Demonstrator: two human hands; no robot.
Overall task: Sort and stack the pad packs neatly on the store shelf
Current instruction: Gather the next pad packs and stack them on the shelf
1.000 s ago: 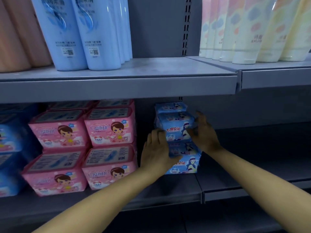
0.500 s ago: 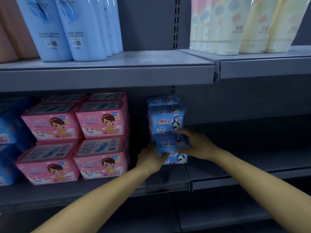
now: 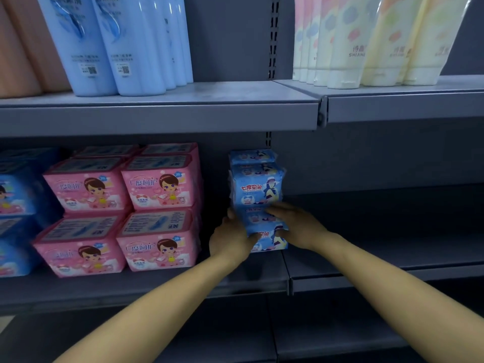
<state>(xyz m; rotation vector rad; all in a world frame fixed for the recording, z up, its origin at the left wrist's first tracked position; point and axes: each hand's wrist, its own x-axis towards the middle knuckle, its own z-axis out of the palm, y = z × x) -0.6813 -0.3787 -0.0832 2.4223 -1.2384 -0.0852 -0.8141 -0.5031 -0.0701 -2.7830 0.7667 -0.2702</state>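
Note:
A stack of light blue pad packs (image 3: 258, 189) stands on the grey middle shelf (image 3: 183, 281), near its right end. My left hand (image 3: 230, 238) grips the left side of the bottom blue pack (image 3: 267, 238). My right hand (image 3: 298, 226) holds the same pack from the right, with fingers laid across its top edge. Left of the stack, pink pad packs (image 3: 159, 205) sit two high in neat rows. Darker blue packs (image 3: 15, 210) stand at the far left.
The upper shelf (image 3: 162, 116) carries blue bottles (image 3: 125, 43), peach bottles at far left and cream pouches (image 3: 366, 40) on the right. The adjoining shelf section (image 3: 392, 247) to the right of the blue stack holds nothing. A slotted upright (image 3: 273, 35) runs behind.
Both hands slid down from the middle of the blue stack to its bottom pack. The view shifted a little left and down.

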